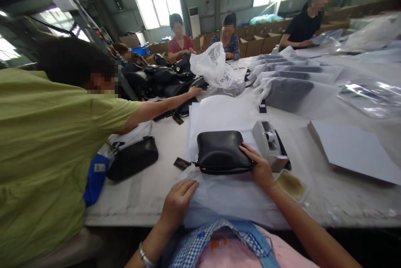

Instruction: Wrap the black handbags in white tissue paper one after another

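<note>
A black leather-look pouch [221, 151], zipped along its near edge, lies on thin white tissue paper [232, 201] in front of me. From its left end hangs a dark label tag [182, 163]. My right hand [259, 167] grips the pouch's right end, fingers over its top. My left hand [179, 201] is below the pouch's left corner, its fingers closed at the left edge of the tissue paper. A grey tape dispenser [268, 144] stands just right of the pouch. Beyond the pouch is a stack of white sheets [219, 111].
At left, a co-worker in a green shirt [46, 146] reaches toward a heap of black bags [159, 77]. Another black pouch [134, 157] lies nearer. Right are a shallow dish [291, 185], white boards [357, 149] and wrapped bags [288, 92]. More people sit across the table.
</note>
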Demonstrator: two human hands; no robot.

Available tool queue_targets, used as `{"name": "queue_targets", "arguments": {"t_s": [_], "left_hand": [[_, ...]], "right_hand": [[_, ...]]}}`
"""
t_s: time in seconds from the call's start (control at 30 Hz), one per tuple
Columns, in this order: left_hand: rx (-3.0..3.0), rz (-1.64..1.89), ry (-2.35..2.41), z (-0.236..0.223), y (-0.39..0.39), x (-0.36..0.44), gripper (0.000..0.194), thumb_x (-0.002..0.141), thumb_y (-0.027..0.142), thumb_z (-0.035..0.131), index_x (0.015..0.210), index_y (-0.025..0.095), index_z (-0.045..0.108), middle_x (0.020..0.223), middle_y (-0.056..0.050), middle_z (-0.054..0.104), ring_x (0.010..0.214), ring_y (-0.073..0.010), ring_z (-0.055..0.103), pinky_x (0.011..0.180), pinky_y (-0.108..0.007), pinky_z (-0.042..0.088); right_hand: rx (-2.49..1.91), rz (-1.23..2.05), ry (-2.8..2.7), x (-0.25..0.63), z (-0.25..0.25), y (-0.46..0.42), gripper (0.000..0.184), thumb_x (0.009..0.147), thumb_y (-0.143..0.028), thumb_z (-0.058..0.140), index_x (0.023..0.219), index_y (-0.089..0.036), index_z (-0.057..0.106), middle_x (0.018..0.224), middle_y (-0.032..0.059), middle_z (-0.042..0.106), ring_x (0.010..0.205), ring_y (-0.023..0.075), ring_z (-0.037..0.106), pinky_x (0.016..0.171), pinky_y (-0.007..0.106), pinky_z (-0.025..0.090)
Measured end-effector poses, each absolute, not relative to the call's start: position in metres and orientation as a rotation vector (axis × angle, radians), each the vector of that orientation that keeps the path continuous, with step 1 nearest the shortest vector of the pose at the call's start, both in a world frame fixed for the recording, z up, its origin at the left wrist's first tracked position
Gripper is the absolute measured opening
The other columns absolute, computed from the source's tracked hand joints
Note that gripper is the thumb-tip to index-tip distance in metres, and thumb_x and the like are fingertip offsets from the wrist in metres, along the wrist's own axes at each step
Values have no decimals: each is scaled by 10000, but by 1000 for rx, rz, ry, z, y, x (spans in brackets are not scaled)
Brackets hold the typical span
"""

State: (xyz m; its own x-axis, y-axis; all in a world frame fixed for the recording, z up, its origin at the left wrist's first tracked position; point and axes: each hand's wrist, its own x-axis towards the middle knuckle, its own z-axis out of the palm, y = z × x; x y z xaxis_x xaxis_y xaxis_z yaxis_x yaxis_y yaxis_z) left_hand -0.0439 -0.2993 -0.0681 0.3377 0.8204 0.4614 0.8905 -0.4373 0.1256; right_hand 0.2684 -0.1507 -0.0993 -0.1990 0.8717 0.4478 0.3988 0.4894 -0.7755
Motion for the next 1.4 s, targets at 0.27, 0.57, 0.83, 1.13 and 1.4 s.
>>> {"name": "queue_targets", "arguments": {"t_s": [0.27, 0.57, 0.83, 1.13, 1.4], "left_hand": [[-2613, -394, -1472, -71, -331, -29, 286, 892, 76, 466, 1087, 187, 645, 1011, -73, 729, 841, -217, 661, 701, -326, 538], [-3013, -69, -1609, -52, -322, -24, 238, 851, 151, 571, 1036, 260, 676, 804, -6, 708, 738, -182, 666, 656, -262, 523], [-2496, -912, -1779, 11, -220, -35, 322, 964, 324, 509, 1276, 298, 584, 1232, -41, 663, 1127, -200, 635, 971, -327, 513], [-2460, -612, -2029, 48, 27, -4, 1097, 771, 642, 667, 1554, 203, 37, 1624, -200, 99, 1490, -386, 77, 1155, -580, 186], [-2750, -151, -1957, 0, 125, 15, 910, 765, 583, 710, 1499, 222, 309, 1526, -150, 391, 1413, -371, 324, 1122, -539, 304]], "right_hand": [[-1079, 608, -1811, 272, -95, -152, 566, 820, -80, 473, 1328, -295, 597, 1429, 18, 535, 1292, 226, 524, 1144, 435, 377], [-996, 522, -2016, 281, -104, -165, 753, 757, 26, 416, 1410, -339, 498, 1500, 1, 447, 1366, 203, 436, 1159, 422, 364], [-1099, 398, -2068, 285, -78, -188, 628, 870, -28, 395, 1408, -334, 497, 1475, 12, 480, 1363, 213, 442, 1136, 420, 407], [-1146, 349, -2076, 250, -76, -194, 536, 893, -268, 606, 1416, -310, 492, 1497, 72, 449, 1373, 309, 420, 1084, 524, 446], [-1081, 165, -2128, 257, -91, -183, 594, 847, -272, 644, 1421, -288, 493, 1468, 85, 478, 1310, 304, 497, 988, 415, 542]]}}
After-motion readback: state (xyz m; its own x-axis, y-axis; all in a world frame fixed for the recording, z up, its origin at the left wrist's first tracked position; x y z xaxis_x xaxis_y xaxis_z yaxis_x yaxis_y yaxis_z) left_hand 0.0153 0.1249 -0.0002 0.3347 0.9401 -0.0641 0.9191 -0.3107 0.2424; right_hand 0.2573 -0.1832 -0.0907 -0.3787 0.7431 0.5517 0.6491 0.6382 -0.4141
